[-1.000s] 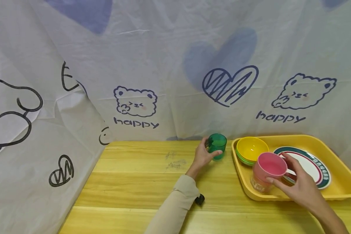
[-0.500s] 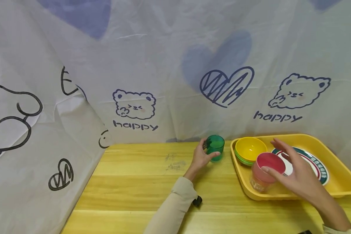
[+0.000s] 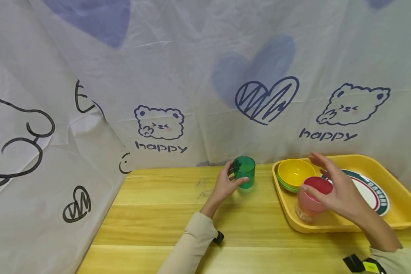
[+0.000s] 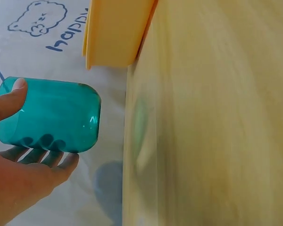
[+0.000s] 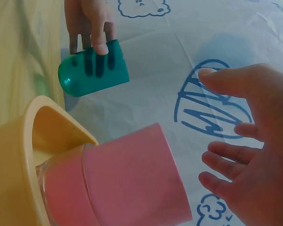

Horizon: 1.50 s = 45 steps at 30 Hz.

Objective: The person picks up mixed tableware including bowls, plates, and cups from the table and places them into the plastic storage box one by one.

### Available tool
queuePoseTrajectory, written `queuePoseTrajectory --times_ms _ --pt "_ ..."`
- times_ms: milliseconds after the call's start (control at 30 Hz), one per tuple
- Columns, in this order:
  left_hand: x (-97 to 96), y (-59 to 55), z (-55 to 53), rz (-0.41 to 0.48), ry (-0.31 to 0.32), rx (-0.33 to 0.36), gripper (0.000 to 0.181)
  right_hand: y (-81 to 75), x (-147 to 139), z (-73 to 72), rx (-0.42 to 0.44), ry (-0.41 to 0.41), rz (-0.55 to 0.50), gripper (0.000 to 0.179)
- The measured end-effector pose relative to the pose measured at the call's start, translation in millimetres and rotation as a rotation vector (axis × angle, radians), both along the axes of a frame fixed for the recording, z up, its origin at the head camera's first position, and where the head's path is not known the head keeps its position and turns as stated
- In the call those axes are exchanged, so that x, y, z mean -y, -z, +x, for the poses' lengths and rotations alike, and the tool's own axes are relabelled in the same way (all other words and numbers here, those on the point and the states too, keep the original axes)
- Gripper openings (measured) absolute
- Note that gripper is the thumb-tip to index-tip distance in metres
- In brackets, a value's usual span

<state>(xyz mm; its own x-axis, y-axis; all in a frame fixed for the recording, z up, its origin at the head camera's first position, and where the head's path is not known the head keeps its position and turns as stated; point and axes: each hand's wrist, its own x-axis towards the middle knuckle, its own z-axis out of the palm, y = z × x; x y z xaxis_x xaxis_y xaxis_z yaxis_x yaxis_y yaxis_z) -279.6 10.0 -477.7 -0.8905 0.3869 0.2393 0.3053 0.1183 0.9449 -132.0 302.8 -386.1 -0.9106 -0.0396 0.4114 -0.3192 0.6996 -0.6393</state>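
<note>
My left hand grips a see-through green cup, thumb on the near side and fingers round the other. In the left wrist view that cup is raised off the wooden table, its base apart from the surface. A pink cup stands upright, nested in a clear cup with white markings, at the near left corner of the yellow tray. Beside the pink cup's rim my right hand hangs with fingers spread. The right wrist view shows a gap between those fingers and the pink cup.
A yellow bowl stacked on green ones sits in the tray's back left corner. Right of them lies a white plate with a dark green rim, partly behind my right hand. A printed cloth hangs along the table's back edge.
My right hand has let go of the pink cup and drawn up off it. My left hand has carried the green cup a little to the left.
</note>
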Motion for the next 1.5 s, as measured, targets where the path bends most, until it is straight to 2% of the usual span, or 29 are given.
queuePoseTrajectory --times_ms 367,567,667,900,1167,1500 --pt "16.6 -16.7 18.6 0.028 0.024 -0.063 0.068 -1.4 18.9 -16.7 -0.027 -0.061 -0.013 0.098" --pt "20.6 -31.3 27.8 0.069 0.054 -0.093 0.066 -1.6 32.2 -22.4 0.004 -0.092 -0.039 0.101" --pt "21.1 -35.2 30.4 0.081 0.068 -0.091 0.068 0.4 40.7 -26.8 0.018 -0.108 -0.033 0.099" --pt "24.5 -34.9 40.2 0.150 0.101 -0.048 0.067 11.9 60.3 -33.4 0.072 -0.179 -0.056 0.095" --pt "24.4 -31.7 46.3 0.186 0.205 -0.032 0.062 26.3 75.3 -35.4 0.136 -0.264 -0.167 0.084" --pt "26.7 -27.1 53.2 0.228 0.254 0.062 0.061 32.5 90.4 -35.5 0.174 -0.298 -0.210 0.085"
